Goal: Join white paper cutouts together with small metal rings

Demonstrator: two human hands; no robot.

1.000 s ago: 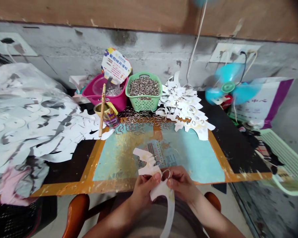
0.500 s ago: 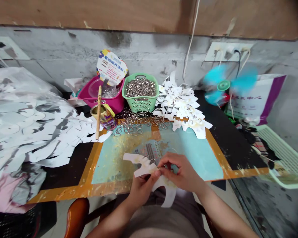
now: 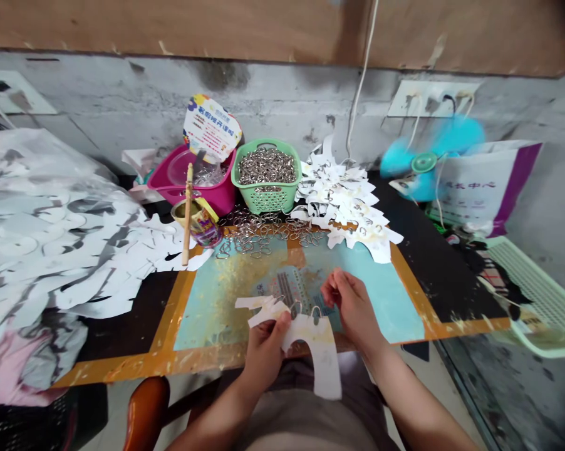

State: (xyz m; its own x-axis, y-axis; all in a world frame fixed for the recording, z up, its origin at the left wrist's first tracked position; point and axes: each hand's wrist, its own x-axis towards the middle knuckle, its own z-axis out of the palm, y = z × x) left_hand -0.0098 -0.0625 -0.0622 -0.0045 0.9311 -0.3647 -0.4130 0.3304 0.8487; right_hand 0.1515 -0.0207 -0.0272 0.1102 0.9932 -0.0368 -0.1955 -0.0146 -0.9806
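Note:
My left hand [image 3: 264, 343] pinches a white paper cut-out [image 3: 311, 347] at the near edge of the blue mat [image 3: 381, 294]. Two small metal rings stick up from the cut-out's top edge. My right hand [image 3: 351, 300] hovers just to the right of the cut-out with fingers loosely curled and nothing visible in them. Loose metal rings [image 3: 259, 232] lie scattered at the mat's far edge. Behind them stands a green basket [image 3: 265, 197] full of rings.
A stack of finished white cut-outs [image 3: 348, 200] lies right of the basket. A large heap of cut-outs [image 3: 61, 238] fills the left. A pink tub [image 3: 217, 194], a glue can with a stick [image 3: 188, 213] and a spinning blue fan [image 3: 426, 164] stand behind.
My right hand has let go of the ring on the cut-out and lifted away to the right. The cut-out now lies flatter, held by my left hand alone.

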